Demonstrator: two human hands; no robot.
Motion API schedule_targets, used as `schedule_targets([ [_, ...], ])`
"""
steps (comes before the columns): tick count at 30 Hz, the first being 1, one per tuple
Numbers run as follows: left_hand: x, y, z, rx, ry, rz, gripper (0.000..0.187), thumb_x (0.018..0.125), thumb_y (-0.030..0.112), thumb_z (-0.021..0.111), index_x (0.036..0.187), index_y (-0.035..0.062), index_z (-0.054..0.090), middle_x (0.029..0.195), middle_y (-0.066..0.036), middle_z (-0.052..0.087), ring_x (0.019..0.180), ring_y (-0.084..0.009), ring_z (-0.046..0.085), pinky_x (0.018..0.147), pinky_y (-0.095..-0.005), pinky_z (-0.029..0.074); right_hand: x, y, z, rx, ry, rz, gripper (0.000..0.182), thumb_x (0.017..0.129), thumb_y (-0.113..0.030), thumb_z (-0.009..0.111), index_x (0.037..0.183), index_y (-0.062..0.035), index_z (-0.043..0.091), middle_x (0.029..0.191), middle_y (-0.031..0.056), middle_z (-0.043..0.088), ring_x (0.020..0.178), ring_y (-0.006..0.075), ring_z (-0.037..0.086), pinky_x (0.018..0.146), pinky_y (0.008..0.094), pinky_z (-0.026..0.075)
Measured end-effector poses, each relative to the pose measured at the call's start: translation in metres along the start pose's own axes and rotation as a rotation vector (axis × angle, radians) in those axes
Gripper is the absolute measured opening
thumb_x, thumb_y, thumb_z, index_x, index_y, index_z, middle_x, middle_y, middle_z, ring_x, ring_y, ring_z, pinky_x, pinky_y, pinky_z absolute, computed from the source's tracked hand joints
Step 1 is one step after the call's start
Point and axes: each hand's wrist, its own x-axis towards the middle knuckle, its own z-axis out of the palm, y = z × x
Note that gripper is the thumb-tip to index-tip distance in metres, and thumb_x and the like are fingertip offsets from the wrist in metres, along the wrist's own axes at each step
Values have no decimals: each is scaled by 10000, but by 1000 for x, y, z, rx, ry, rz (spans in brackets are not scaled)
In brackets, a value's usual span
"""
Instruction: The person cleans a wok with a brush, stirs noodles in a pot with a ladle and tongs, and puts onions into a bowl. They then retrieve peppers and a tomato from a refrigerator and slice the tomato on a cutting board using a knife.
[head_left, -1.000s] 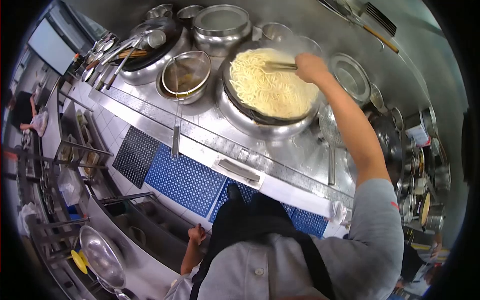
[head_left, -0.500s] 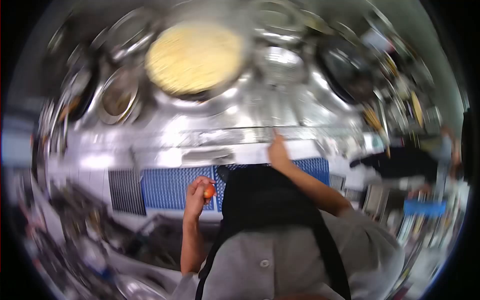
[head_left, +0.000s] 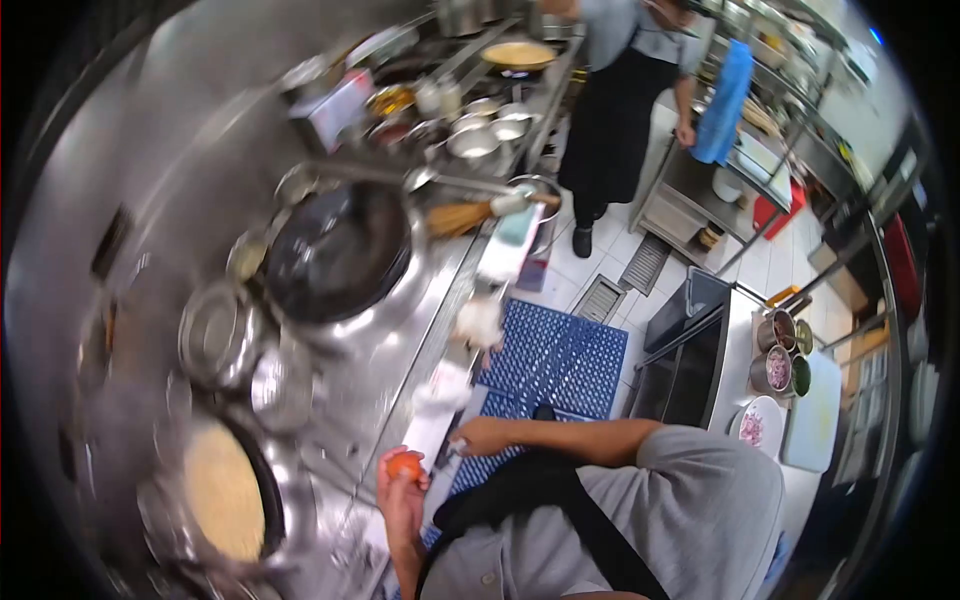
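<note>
My left hand (head_left: 399,492) is closed around a small round orange-red tomato (head_left: 405,465), at the front edge of the steel cooking range (head_left: 400,345). Just right of it, my right hand (head_left: 482,437) has its fingers curled in. A small greyish piece shows at its fingertips, too blurred to name. On the range at the lower left sits a wide pan (head_left: 270,500) filled with something pale yellow (head_left: 225,492). A dark wok (head_left: 340,250) rests farther along, and a straw brush (head_left: 460,217) lies beyond it.
A co-worker in a black apron (head_left: 615,130) stands at the far end. Blue mats (head_left: 555,350) cover the floor. On the right, a counter holds metal pots (head_left: 770,370), a white plate with chopped pieces (head_left: 757,425) and a cutting board (head_left: 815,410). White cloths (head_left: 440,388) line the range edge.
My view has swung to the right, bringing the co-worker and the right counter into sight. My right hand has drawn in close to my left hand, which still holds the tomato.
</note>
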Motion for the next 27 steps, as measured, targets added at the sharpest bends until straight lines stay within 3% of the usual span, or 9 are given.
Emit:
schedule_targets([
  [4,92,-49,101,97,-161,-200,362,970,47,589,1320,27,498,1011,-165,663,707,-179,596,616,-286,485,-82,82,-53,77,213,216,491,903,-341,697,1269,-15,672,1132,239,723,1041,408,695,923,481,543],
  [8,157,-86,186,219,-394,-315,336,989,80,559,1311,28,476,1006,-168,651,676,-187,589,600,-285,486,-145,139,-79,93,471,475,474,904,-333,697,1272,-35,680,1121,241,724,1042,411,695,914,494,541],
  [12,212,-133,255,385,-591,-385,403,943,75,583,1320,43,446,1000,-155,638,688,-191,592,624,-281,502,-220,135,-137,257,674,656,441,892,-292,696,1253,-38,697,1085,247,728,1012,409,704,909,483,544],
  [15,241,-156,314,578,-774,-529,408,939,59,609,1328,39,486,1052,-137,642,727,-176,632,669,-269,547,-255,156,-139,326,941,736,448,882,-283,709,1246,-22,693,1078,252,726,998,403,707,898,472,549],
  [17,267,-179,349,707,-928,-541,414,941,49,618,1340,35,509,1088,-129,645,754,-166,656,691,-262,564,-282,154,-151,405,1065,865,460,880,-288,718,1245,-10,690,1084,248,726,1010,404,704,902,470,548],
  [19,287,-199,385,801,-1111,-514,419,956,43,631,1362,30,530,1089,-111,647,798,-160,675,705,-263,571,-302,169,-138,274,1199,971,442,889,-303,718,1233,-26,699,1021,215,741,972,402,708,871,466,550],
  [21,299,-204,418,789,-1222,-527,425,961,50,639,1370,24,526,1075,-105,653,820,-166,681,728,-276,577,-326,164,-136,375,1262,1105,437,888,-304,719,1228,-29,700,988,222,736,943,403,707,852,473,547],
  [25,334,-206,463,646,-1414,-594,423,976,90,668,1373,27,532,1036,-79,654,791,-127,659,709,-258,554,-353,198,-83,292,1262,1368,459,875,-329,744,1206,-13,712,932,228,733,898,390,714,826,465,549],
  [27,360,-199,486,680,-1462,-663,370,994,126,653,1342,37,564,996,-53,647,751,-93,618,677,-230,525,-361,200,-121,430,1176,1366,440,866,-322,745,1185,-20,729,1032,237,730,987,398,702,900,473,539],
])
